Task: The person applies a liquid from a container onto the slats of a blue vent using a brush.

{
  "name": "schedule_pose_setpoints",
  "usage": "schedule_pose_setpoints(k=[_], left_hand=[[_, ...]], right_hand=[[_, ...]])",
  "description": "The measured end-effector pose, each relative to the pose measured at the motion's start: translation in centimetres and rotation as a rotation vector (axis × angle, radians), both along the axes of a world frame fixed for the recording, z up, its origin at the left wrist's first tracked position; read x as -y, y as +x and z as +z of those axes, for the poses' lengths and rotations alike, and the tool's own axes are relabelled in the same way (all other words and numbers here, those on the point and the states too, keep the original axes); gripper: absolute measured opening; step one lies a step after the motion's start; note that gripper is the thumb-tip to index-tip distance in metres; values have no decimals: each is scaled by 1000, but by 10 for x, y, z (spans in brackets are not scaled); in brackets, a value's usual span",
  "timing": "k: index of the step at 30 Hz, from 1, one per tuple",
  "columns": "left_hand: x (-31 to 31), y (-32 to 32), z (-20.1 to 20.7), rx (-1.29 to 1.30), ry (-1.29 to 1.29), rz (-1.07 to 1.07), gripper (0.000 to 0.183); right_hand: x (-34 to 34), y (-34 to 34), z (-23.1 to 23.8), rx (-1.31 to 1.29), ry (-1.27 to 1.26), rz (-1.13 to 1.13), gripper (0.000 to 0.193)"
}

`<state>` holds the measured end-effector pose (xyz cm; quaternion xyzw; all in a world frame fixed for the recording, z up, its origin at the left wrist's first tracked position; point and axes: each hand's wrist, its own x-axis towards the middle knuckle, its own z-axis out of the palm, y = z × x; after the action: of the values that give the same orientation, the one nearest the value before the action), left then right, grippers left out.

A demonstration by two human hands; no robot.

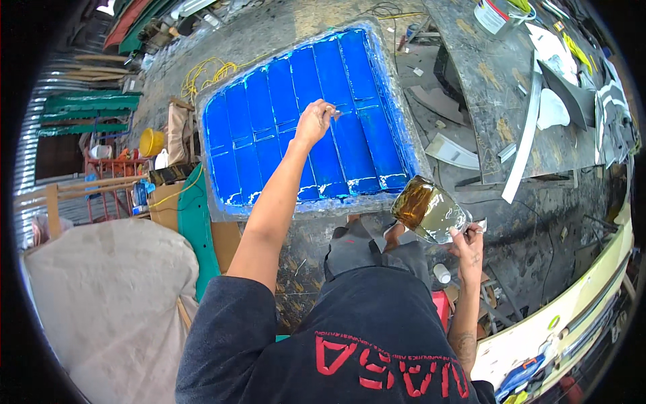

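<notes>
A large blue panelled mould [282, 128] with a rough grey rim lies in front of me, its face split into long strips by pale ridges. My left hand [316, 121] is over its middle, fingers pinched together; anything small between them is too hard to make out. Off the mould's near right corner, my right hand [468, 244] grips the edge of a clear plastic container [434, 210]. The container is tilted, and amber-brown liquid or residue shows inside it.
A grey cover [114, 283] drapes something at left, near a yellow bucket [152, 142]. Yellow cord [208, 74] lies behind the mould. On the right, a dark worktable [498, 87] carries a white pail [494, 17] and curved strips [528, 135]. A white bottle [441, 273] stands near my legs.
</notes>
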<state>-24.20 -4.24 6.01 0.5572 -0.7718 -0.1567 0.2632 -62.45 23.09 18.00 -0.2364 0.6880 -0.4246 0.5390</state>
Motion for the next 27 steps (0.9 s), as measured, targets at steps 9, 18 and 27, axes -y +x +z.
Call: schedule_pose_setpoints(k=[9,18,27], left_hand=[[-118,-14,32,212,179,-394,19],[-109,-50,116,-493,393,-297,11],[-116,-37,73,-582,612,-255,15]], right_hand=[[11,48,-15,0,-23,-145,50],[36,83,-24,-92,-101,-99,67],[18,90,-26,-159,-2,-39,69]])
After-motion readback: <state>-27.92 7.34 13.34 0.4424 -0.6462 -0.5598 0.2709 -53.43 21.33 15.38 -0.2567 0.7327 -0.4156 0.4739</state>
